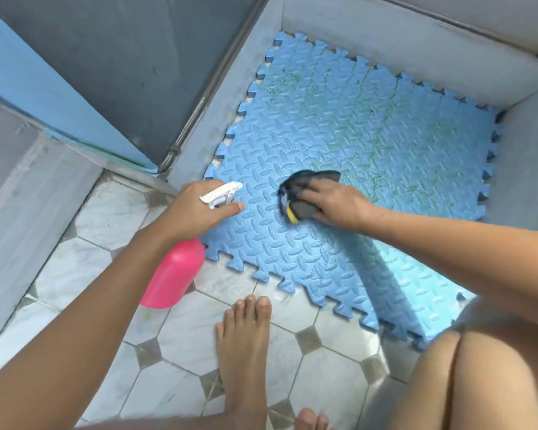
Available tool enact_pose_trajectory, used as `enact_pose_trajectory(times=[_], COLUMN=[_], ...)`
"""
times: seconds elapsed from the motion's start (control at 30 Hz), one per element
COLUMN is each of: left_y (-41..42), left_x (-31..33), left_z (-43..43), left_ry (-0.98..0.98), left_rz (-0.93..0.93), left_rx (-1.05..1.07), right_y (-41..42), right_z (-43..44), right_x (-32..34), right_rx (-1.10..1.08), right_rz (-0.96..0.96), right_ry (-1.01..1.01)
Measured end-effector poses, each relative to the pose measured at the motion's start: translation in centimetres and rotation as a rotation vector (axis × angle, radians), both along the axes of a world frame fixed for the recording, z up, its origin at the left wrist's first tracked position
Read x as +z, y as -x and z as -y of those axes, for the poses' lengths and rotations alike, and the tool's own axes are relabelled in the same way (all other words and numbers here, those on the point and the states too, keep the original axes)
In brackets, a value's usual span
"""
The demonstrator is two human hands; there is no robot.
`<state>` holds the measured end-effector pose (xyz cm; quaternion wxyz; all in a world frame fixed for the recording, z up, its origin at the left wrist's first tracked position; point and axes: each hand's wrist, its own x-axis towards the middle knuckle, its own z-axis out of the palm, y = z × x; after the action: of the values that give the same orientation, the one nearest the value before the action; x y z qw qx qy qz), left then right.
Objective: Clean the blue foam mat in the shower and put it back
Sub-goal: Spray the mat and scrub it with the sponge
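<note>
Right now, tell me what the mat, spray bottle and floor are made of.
Mat: matte blue foam, judging by embossed tread and jigsaw edges. Spray bottle: smooth glossy pink body, likely plastic, with a white plastic trigger. Floor: pale marbled tiles with grout lines; ceramic or stone, unclear.
</note>
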<state>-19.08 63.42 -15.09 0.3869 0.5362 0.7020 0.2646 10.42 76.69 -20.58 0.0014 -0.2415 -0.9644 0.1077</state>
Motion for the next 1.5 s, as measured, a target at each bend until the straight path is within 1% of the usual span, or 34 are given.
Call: enact_pose_trajectory(times=[0.07, 0.1, 0.13, 0.23, 0.3, 0.4, 0.47, 0.53, 0.6, 0.67, 0.73, 0.8, 0.9, 0.93, 0.97, 1.0, 1.03, 1.07, 1.1, 1.23, 1.27, 1.3, 1.37, 1.4, 1.43, 1.5], left_y=[-1.1, -1.5, -1.9, -2.5, -2.7, -2.5, -2.0, -1.4, -0.9, -0.7, -0.3, 0.3, 0.9, 0.9, 0.8, 0.7, 0.6, 0.4, 0.3, 0.0, 0.0, 0.0, 0.3, 0.4, 0.5, 0.4], left_x=[0.5, 0.7, 1.0, 0.9, 0.5, 0.3, 0.3, 0.1, -0.2, -0.4, -0.2, -0.1, 0.0, 0.1, 0.3, 0.5, 0.6, 0.8, 0.9, 1.4, 1.6, 1.6, 1.8, 1.9, 1.9, 1.9], left_z=[-0.5, -0.7, -0.9, -1.1, -1.0, -0.9, -0.9, -0.5, 0.1, 0.6, 0.5, 0.1, -0.2, -0.3, -0.3, -0.4, -0.5, -0.6, -0.6, -0.5, -0.4, -0.4, -0.3, -0.4, -0.4, -0.4], left_ry=[-0.011, -0.013, -0.001, 0.079, 0.130, 0.157, 0.166, 0.167, 0.158, 0.081, 0.017, 0.018, 0.054, 0.068, 0.081, 0.091, 0.096, 0.099, 0.103, 0.142, 0.151, 0.160, 0.171, 0.175, 0.179, 0.184], left_rz=[-0.023, -0.047, -0.059, -0.030, -0.028, -0.024, -0.021, -0.055, -0.089, -0.141, -0.191, -0.176, -0.145, -0.146, -0.148, -0.141, -0.132, -0.116, -0.097, -0.043, -0.036, -0.032, -0.033, -0.035, -0.037, -0.048], left_rx=[-0.077, -0.114, -0.149, -0.234, -0.255, -0.213, -0.236, -0.229, -0.147, -0.036, 0.079, 0.144, 0.133, 0.124, 0.116, 0.109, 0.105, 0.110, 0.122, 0.123, 0.118, 0.116, 0.128, 0.137, 0.145, 0.146], right_y=[-1.3, -1.4, -1.3, -1.0, -1.3, -1.8, -2.2, -2.2, -1.9, -0.8, 1.0, 3.2, 5.5, 5.6, 5.4, 5.2, 4.9, 4.6, 4.2, 0.3, -0.5, -0.7, 0.5, 1.6, 2.6, 4.6], right_z=[-3.3, -3.9, -3.8, -2.7, -3.2, -4.6, -5.4, -5.9, -5.9, -5.1, -3.3, 0.1, 7.4, 9.0, 9.9, 9.7, 8.7, 7.2, 5.2, -3.7, -5.0, -5.6, -4.8, -3.6, -2.2, 1.4], right_x=[0.6, 0.6, 0.6, 0.9, 1.0, 0.8, 0.5, 0.2, 0.0, 0.1, 0.3, 0.3, -0.3, -0.5, -0.6, -0.6, -0.7, -0.7, -0.7, -0.4, -0.5, -0.6, -0.4, -0.3, -0.1, 0.1], right_rx=[-0.431, -0.563, -0.606, -0.513, -0.513, -0.671, -0.788, -0.837, -0.821, -0.787, -0.676, -0.413, 0.164, 0.314, 0.404, 0.442, 0.428, 0.355, 0.216, -0.558, -0.675, -0.739, -0.753, -0.702, -0.612, -0.353], right_rz=[0.004, -0.009, 0.004, 0.042, 0.030, -0.048, -0.100, -0.117, -0.094, -0.057, -0.026, -0.037, -0.088, -0.083, -0.066, -0.063, -0.084, -0.108, -0.126, -0.104, -0.101, -0.092, -0.056, -0.038, -0.035, -0.022], right_ry=[0.057, 0.057, 0.046, 0.109, 0.151, 0.149, 0.149, 0.143, 0.131, 0.108, 0.094, 0.126, 0.181, 0.181, 0.187, 0.188, 0.183, 0.172, 0.165, 0.140, 0.144, 0.143, 0.139, 0.134, 0.130, 0.152])
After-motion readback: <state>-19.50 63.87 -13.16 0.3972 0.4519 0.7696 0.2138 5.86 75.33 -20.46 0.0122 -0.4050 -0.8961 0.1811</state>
